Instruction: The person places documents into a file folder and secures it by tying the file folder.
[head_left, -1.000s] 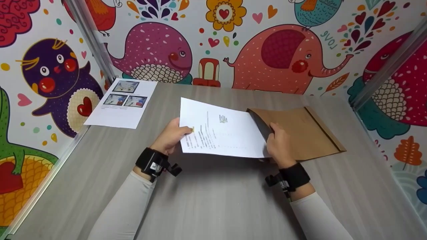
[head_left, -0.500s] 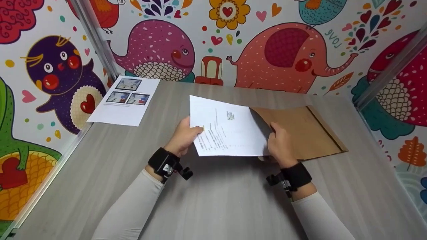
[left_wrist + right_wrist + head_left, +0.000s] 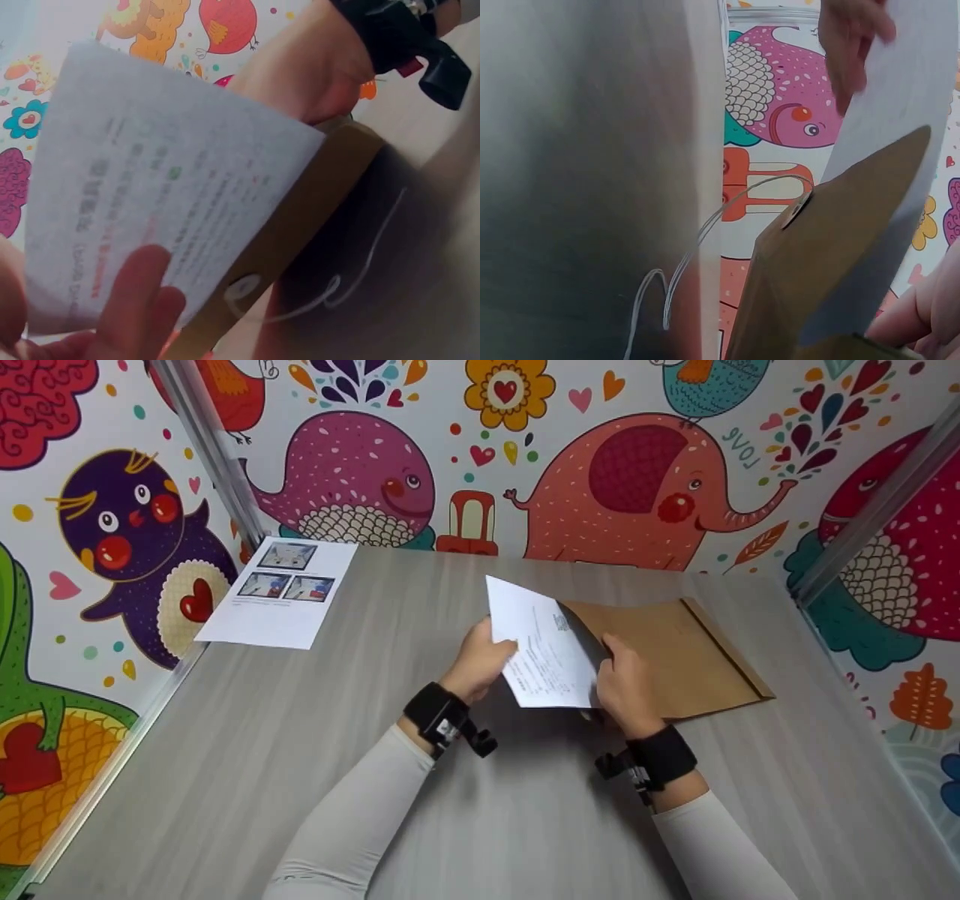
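Note:
A brown paper envelope [image 3: 679, 649] lies to the right in the head view, its mouth facing left. My right hand [image 3: 628, 686] grips the upper side of that mouth and holds it raised. A white printed sheet of paper [image 3: 544, 649] runs into the mouth, so its right part is hidden. My left hand [image 3: 480, 660] pinches the sheet's left edge, thumb on top and fingers beneath. In the left wrist view a round button [image 3: 244, 288] with a loose white string [image 3: 330, 294] sits on the envelope. The right wrist view shows the sheet [image 3: 900, 82] beyond the envelope's edge.
Another white sheet with printed photos [image 3: 270, 619] lies at the table's back left, against the wall. Cartoon-printed walls [image 3: 622, 495] with metal corner posts [image 3: 206, 450] enclose the grey wood-grain table [image 3: 525, 825].
My left hand has moved right with the sheet, and less of the sheet now shows outside the envelope. The right hand and the envelope have stayed nearly in place.

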`<state>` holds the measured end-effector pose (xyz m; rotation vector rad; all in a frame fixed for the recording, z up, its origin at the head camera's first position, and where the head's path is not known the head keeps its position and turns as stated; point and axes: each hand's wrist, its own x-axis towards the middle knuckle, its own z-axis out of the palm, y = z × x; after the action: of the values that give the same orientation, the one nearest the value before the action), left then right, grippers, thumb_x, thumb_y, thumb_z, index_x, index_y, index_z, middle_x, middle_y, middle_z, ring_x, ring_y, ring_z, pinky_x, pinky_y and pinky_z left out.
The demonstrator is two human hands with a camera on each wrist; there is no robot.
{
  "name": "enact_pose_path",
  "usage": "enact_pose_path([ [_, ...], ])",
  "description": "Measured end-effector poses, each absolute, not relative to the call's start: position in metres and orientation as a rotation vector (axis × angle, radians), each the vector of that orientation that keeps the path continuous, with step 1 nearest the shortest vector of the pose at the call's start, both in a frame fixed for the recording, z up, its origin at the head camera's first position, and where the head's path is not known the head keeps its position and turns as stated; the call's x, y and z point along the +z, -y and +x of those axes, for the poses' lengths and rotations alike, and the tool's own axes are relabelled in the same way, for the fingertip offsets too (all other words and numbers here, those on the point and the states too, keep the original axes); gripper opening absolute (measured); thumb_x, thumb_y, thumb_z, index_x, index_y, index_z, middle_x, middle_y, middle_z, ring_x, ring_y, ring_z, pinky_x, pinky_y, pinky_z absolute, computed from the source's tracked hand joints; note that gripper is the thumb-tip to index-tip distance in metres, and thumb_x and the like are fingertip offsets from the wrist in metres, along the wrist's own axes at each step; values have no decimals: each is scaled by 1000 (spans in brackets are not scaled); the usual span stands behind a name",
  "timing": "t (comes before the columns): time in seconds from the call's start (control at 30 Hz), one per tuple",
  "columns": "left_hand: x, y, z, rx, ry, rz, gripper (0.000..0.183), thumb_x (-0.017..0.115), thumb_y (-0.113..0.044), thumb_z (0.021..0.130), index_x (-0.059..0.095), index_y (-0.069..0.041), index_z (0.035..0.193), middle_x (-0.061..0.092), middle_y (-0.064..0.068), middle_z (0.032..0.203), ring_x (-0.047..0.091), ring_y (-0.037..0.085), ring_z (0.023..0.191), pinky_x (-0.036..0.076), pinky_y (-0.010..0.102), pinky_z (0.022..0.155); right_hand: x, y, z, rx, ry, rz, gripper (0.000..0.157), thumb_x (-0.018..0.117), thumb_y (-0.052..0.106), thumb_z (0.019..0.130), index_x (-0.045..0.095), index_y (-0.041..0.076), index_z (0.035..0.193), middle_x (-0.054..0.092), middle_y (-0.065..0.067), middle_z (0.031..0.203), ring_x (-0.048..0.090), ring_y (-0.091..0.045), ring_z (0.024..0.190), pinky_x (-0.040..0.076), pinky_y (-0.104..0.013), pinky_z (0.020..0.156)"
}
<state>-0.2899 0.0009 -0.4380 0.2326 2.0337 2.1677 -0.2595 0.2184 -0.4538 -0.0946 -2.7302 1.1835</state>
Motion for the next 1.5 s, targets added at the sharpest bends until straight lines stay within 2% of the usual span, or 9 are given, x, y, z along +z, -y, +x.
enact_pose_path([
  [0.4, -451, -49, -300, 2194, -2044, 177, 48, 46, 4, 93, 45, -1, 140, 64, 21, 126, 72, 27, 102, 61, 32, 82, -452, -220, -258, 1171, 2688, -62, 49, 32, 0, 99, 41, -10, 146, 40, -30, 153, 36, -42, 145, 31, -54, 120],
  [0.57, -448, -46, -302, 2107, -2175, 101, 43, 53, -2, 89, 52, -3, 132, 68, 15, 117, 72, 20, 91, 60, 27, 75, -451, -221, -258, 1150, 2688, -56, 49, 32, 0, 98, 42, -9, 146, 42, -29, 152, 37, -41, 145, 32, -53, 120],
  [0.67, -442, -41, -303, 2108, -2212, 33, 37, 57, -5, 88, 55, -2, 125, 69, 13, 108, 67, 15, 77, 54, 23, 63, -450, -221, -258, 1140, 2674, -60, 49, 32, 0, 98, 42, -9, 145, 43, -28, 152, 38, -41, 144, 33, -53, 119],
  [0.77, -435, -37, -302, 2184, -2145, -6, 35, 58, -2, 87, 56, 0, 122, 67, 13, 103, 64, 14, 71, 54, 25, 57, -449, -220, -259, 1138, 2678, -77, 49, 33, 0, 98, 42, -9, 146, 42, -28, 152, 37, -41, 145, 32, -54, 119],
  [0.93, -432, -37, -302, 2318, -1938, 40, 37, 59, 2, 88, 54, 1, 124, 66, 16, 107, 69, 17, 79, 62, 41, 72, -451, -219, -258, 1136, 2694, -49, 48, 34, -1, 99, 42, -10, 145, 43, -29, 151, 38, -42, 144, 33, -53, 119],
  [1.03, -435, -40, -301, 2363, -1847, 55, 36, 61, 1, 90, 54, 2, 126, 66, 19, 110, 69, 18, 81, 62, 38, 72, -453, -220, -258, 1135, 2695, -30, 48, 33, 0, 99, 43, -10, 144, 45, -30, 149, 40, -43, 142, 35, -53, 118],
  [1.17, -441, -42, -301, 2351, -1858, 55, 34, 59, 0, 92, 55, 3, 126, 67, 17, 106, 67, 16, 77, 58, 26, 59, -453, -221, -258, 1147, 2682, -35, 47, 33, 1, 99, 44, -9, 144, 47, -29, 148, 43, -42, 140, 37, -53, 116],
  [1.37, -445, -43, -301, 2313, -1954, 61, 38, 55, -1, 91, 56, 5, 129, 70, 21, 109, 70, 18, 77, 58, 32, 60, -451, -218, -258, 1145, 2675, -40, 47, 35, 0, 99, 45, -9, 144, 47, -29, 148, 43, -42, 140, 37, -52, 116],
  [1.5, -442, -41, -301, 2264, -2019, 28, 37, 60, -5, 89, 58, 5, 124, 71, 20, 107, 71, 18, 75, 61, 35, 62, -452, -216, -258, 1117, 2679, -42, 47, 37, 0, 98, 45, -9, 143, 48, -29, 148, 44, -42, 139, 37, -52, 116],
])
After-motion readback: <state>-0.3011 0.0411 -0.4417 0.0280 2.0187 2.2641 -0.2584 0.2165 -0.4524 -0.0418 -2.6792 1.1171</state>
